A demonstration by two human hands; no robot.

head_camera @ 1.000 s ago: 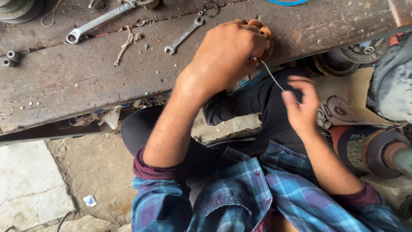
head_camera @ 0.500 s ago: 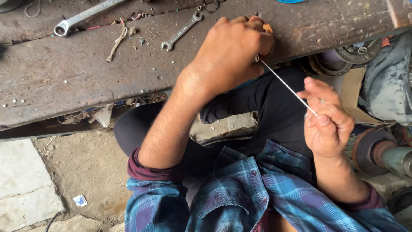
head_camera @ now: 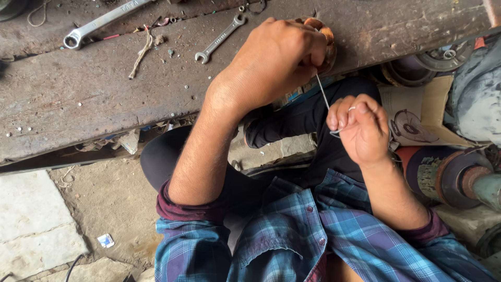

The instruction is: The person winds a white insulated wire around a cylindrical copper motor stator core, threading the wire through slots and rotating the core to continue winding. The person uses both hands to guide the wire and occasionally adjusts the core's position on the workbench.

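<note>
My left hand (head_camera: 271, 60) is closed over a small round copper-coloured coil (head_camera: 326, 36) at the front edge of a worn wooden bench (head_camera: 104, 99). A thin pale wire (head_camera: 322, 91) runs from the coil down to my right hand (head_camera: 360, 128), which is clenched on the wire, with the wire looped over a finger. The right hand hangs below the bench edge, above my dark trousers.
On the bench lie a small open-ended spanner (head_camera: 219, 39), a large ring spanner (head_camera: 102, 22) and a scrap of twine (head_camera: 141, 52). Rusty motor parts (head_camera: 449, 175) and a grey housing (head_camera: 477, 102) crowd the right side. A stone slab (head_camera: 31, 224) and dirt floor lie at left.
My right hand has swung in from the right and drawn closer to the coil, closing into a fist with the wire wrapped on a finger. The left hand stays on the coil.
</note>
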